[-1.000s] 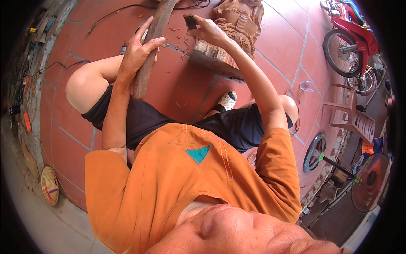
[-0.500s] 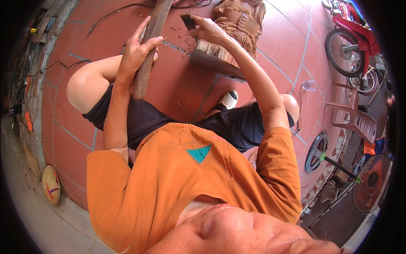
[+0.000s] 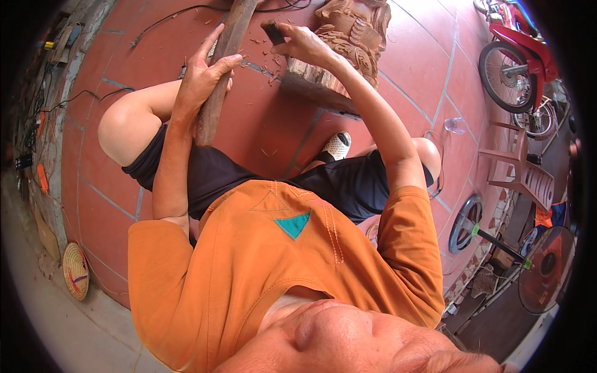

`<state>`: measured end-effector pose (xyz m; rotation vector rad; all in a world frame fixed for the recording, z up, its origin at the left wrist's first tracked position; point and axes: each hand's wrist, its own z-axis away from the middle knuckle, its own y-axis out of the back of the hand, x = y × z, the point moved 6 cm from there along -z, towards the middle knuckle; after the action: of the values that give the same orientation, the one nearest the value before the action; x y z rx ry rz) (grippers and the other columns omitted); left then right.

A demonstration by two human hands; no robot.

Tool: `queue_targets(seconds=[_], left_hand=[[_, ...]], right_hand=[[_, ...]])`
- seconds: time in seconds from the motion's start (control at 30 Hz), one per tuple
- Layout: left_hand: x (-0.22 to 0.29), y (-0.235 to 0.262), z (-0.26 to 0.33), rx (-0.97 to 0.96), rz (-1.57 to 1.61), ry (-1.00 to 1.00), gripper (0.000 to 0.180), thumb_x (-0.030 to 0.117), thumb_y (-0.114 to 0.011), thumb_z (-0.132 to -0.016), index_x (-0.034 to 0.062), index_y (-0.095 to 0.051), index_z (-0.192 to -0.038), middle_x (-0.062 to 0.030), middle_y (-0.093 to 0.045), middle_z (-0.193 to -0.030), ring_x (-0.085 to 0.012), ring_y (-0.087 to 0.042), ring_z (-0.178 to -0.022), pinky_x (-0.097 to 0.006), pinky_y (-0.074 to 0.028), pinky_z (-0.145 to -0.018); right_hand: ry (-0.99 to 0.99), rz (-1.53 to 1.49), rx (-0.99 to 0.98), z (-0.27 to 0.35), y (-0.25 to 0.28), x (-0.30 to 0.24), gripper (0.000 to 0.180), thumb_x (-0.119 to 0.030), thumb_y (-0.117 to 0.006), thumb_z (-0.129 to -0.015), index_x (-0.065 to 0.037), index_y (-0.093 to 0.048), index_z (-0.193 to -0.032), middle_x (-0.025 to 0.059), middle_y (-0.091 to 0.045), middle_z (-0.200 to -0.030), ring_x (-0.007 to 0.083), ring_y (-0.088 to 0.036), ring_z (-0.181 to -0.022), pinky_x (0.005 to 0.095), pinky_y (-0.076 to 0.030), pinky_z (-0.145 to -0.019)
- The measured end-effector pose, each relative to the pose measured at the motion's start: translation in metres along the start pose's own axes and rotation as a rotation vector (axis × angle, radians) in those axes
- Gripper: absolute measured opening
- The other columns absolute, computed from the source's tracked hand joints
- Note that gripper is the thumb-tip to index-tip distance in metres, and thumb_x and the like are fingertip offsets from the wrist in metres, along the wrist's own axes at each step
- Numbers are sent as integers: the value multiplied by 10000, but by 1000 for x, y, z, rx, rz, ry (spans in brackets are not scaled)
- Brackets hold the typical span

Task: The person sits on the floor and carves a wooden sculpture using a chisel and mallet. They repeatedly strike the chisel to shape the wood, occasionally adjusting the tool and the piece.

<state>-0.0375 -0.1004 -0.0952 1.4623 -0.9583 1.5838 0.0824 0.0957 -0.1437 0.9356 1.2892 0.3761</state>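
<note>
My left hand (image 3: 200, 87) grips a long, worn wooden bar (image 3: 214, 102) that slants up from between my knees. Its thumb lies across the bar and the index finger stretches along the left side, while the other fingers are partly hidden behind it. Pinched in the fingers of my right hand (image 3: 305, 45) is a small dark block (image 3: 272, 32), whose exact kind I cannot make out. Beside that hand, on the right, stands a brown wood carving (image 3: 354, 34) with deep relief. Its rough lower end (image 3: 320, 84) rests over the red tiles.
Wood shavings (image 3: 272, 73) lie scattered by the carving, and a black cable (image 3: 168, 18) runs behind. To the right are a clear cup (image 3: 455, 125), a plastic chair (image 3: 519, 165), a fan (image 3: 547, 267) and a red motorbike (image 3: 522, 56). A woven hat (image 3: 76, 271) lies at left.
The dark block in my right hand has tilted and shifted slightly left. My left hand and the wooden bar have barely moved.
</note>
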Motion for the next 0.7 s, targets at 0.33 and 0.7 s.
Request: queue_targets(seconds=[0.33, 0.7], left_hand=[[3, 0, 1, 0, -25, 8, 764, 133, -737, -902, 84, -362, -1567, -25, -622, -695, -91, -589, -525, -245, -482, -475], [1, -1, 2, 4, -52, 6, 771, 150, -737, -904, 86, -355, -1571, -15, -618, -682, -85, -587, -524, -242, -480, -478]], right_hand=[[13, -50, 6, -1, -5, 3, 607, -303, -805, -825, -3, -577, -1301, 251, -696, -999, 385, -691, -913, 447, -533, -798], [6, 2, -4, -2, -2, -2, 656, -314, -811, -815, 14, -566, -1328, 255, -693, -991, 393, -689, -920, 447, -533, -814]])
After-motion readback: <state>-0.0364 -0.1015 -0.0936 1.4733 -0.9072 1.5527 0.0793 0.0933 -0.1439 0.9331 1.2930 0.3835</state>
